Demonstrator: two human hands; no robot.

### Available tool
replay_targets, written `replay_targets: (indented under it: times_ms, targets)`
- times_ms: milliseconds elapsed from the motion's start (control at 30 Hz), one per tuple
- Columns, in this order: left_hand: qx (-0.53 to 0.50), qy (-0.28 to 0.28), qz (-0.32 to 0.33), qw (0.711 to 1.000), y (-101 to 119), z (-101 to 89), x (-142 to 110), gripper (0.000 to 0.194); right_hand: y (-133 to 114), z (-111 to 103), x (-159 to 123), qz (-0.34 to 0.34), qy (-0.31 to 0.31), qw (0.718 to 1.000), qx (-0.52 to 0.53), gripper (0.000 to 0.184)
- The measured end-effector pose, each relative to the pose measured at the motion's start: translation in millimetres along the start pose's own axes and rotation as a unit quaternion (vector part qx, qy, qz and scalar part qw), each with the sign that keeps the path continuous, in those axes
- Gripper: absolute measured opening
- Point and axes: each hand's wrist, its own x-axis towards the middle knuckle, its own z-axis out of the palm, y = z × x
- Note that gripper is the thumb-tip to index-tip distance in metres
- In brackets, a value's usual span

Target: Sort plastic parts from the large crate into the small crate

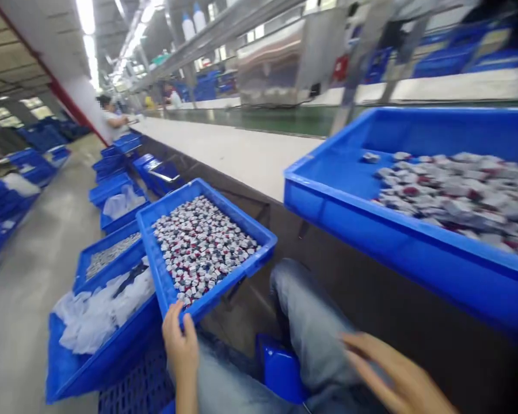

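Note:
My left hand (181,339) is at the near corner of a shallow blue tray (228,282), with the fingers over its rim and the thumb outside. A layer of small white, dark and red pieces (202,247) covers most of the tray's bottom; their exact kind is too small to tell. My right hand (388,368), smeared a little by motion, hovers over my right leg with its fingers stretched out and apart from the thumb. Nothing shows in it. Above and beyond it stands a larger blue bin (397,230), holding a heap of similar pieces (461,190).
A long white worktable (224,146) runs away to the far left. Beside my left arm are a blue crate with white plastic bags (99,316) and another with small pale pieces (112,253). Stacked blue crates line the aisle (47,213). A person (112,118) sits farther along the table.

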Motion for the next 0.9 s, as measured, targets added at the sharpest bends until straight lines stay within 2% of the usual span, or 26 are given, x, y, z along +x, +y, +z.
replay_targets:
  times_ms: [67, 133, 167, 233, 333, 400, 467, 667, 900]
  targets:
    - [0.024, -0.015, -0.008, 1.000, -10, 19.8, -1, 0.033, -27, 47, 82, -0.086, -0.117, 0.989, -0.001, 0.026]
    - [0.072, -0.046, -0.001, 0.996, -11, 39.0, -4, 0.037, -47, 98, 160, -0.086, -0.218, 0.969, -0.076, 0.033]
    - [0.109, -0.058, 0.006, 0.992, -11, 45.8, -6, 0.039, -51, 124, 194, -0.088, -0.247, 0.960, -0.100, 0.037]
    - [0.182, -0.074, 0.017, 0.980, -9, 52.3, -9, 0.043, -49, 172, 249, -0.080, -0.293, 0.942, -0.140, 0.058]
    - [0.211, -0.082, -0.002, 0.974, -7, 51.4, -10, 0.042, -31, 228, 300, -0.080, -0.370, 0.904, -0.198, 0.093]
    - [0.201, -0.080, -0.027, 0.976, -5, 50.3, -8, 0.042, -20, 250, 318, -0.096, -0.399, 0.883, -0.229, 0.102]
    - [0.191, -0.074, -0.046, 0.978, -3, 51.1, -6, 0.042, -14, 262, 325, -0.113, -0.408, 0.870, -0.253, 0.105]
    - [0.165, -0.068, -0.078, 0.981, -2, 55.7, -3, 0.039, -20, 261, 307, -0.156, -0.393, 0.864, -0.273, 0.086]
    - [0.163, -0.069, -0.080, 0.981, -3, 55.4, -3, 0.038, -24, 270, 310, -0.118, -0.409, 0.858, -0.286, 0.081]
